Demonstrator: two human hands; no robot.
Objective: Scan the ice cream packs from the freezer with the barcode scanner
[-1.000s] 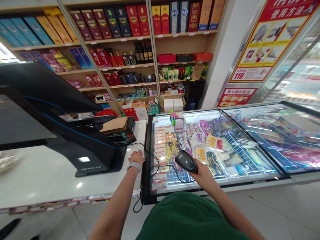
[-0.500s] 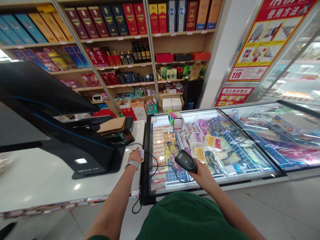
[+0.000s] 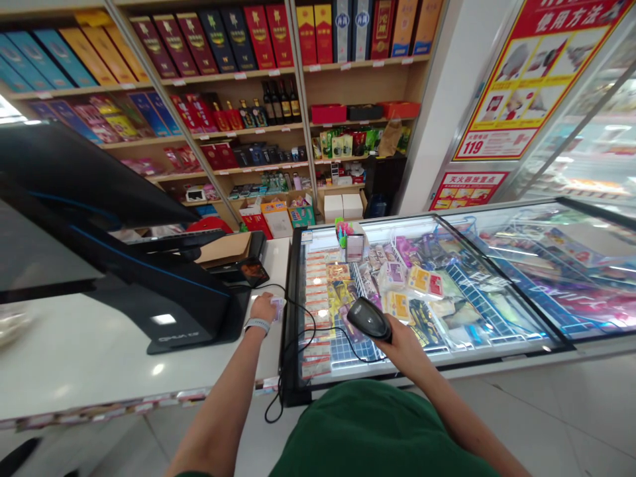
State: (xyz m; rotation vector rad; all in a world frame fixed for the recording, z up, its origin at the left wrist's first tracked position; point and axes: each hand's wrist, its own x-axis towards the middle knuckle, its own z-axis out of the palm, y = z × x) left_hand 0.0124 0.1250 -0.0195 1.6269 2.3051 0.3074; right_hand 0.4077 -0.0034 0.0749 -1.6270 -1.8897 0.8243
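My right hand [image 3: 397, 339] is wrapped round the grip of a black barcode scanner [image 3: 368, 318], which it holds above the glass top of the freezer, its head pointing up and to the left. A thin black cable runs from that side across the glass. On the narrow strip of white counter [image 3: 199, 371] beside the monitor stand, my left hand [image 3: 262, 307] has its fingers closed on a small pale packet with purple print [image 3: 277, 307]. The packet sticks out to the right of the fingers. My fingertips are partly hidden.
A monitor on a black stand [image 3: 193, 305] fills the left side, with an open cardboard box [image 3: 226, 250] behind it. The chest freezer [image 3: 293, 391] holds packaged food in wire baskets. Dangling at its left edge is a loop of cable [image 3: 275, 411]. Stocked shelves [image 3: 233, 76] line the back.
My left hand has shifted slightly left with the packet, which has turned a little. The right hand and barcode scanner stay almost in the same place.
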